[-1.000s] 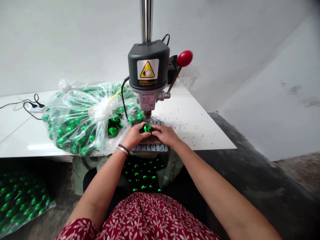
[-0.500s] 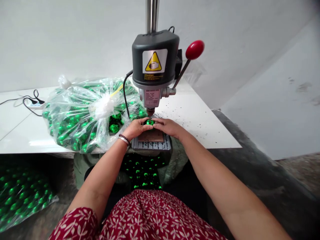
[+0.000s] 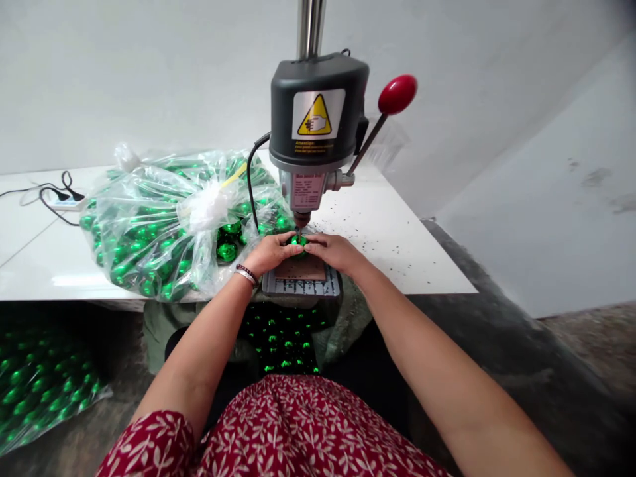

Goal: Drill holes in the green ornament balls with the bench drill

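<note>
Now both hands have slid the green bauble (image 3: 299, 242) farther in, directly beneath the bench drill (image 3: 318, 112), so it sits at the far edge of the drill base plate (image 3: 302, 283) right under the bit. The left hand (image 3: 271, 254) and right hand (image 3: 332, 252) pinch it closed between their fingertips. Fingers cover most of the bauble; whether the bit touches it is unclear. The bag of green baubles (image 3: 169, 225) lies left

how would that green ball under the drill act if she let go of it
The green ball looks round and glossy, so it would probably roll or slip off the base plate. Both the left hand and right hand pinch it, which suggests it won't stay put. It is likely light and thin-shelled.
</note>
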`<state>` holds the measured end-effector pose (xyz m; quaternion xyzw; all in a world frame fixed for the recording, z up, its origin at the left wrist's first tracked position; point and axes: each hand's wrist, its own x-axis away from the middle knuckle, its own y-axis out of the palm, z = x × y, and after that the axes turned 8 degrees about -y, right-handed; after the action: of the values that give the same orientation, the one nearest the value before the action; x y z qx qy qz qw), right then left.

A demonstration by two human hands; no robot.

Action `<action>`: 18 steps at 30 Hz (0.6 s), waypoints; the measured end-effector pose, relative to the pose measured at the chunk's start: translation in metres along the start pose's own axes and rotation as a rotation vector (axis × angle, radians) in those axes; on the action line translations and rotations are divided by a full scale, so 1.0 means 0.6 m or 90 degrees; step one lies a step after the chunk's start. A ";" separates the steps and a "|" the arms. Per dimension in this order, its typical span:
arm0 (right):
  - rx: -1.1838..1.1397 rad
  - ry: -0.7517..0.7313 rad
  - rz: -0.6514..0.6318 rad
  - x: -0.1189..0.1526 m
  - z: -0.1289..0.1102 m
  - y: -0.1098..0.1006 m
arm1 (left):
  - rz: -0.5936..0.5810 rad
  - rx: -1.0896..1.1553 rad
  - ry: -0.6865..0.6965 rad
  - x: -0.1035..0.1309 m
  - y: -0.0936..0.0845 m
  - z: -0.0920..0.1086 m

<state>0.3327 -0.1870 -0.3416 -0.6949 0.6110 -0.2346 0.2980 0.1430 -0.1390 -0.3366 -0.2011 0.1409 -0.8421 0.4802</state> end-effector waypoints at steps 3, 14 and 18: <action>0.001 -0.001 0.020 0.010 0.001 0.004 | 0.032 -0.017 0.004 0.012 0.009 -0.007; -0.010 -0.020 0.045 0.034 -0.007 0.012 | 0.147 -0.138 0.074 0.039 0.049 -0.022; -0.025 -0.003 0.063 0.045 -0.001 0.007 | 0.176 -0.160 0.069 0.035 0.050 -0.026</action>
<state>0.3335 -0.2139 -0.3451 -0.6702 0.6485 -0.2060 0.2964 0.1483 -0.1713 -0.3589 -0.1927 0.2968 -0.7535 0.5541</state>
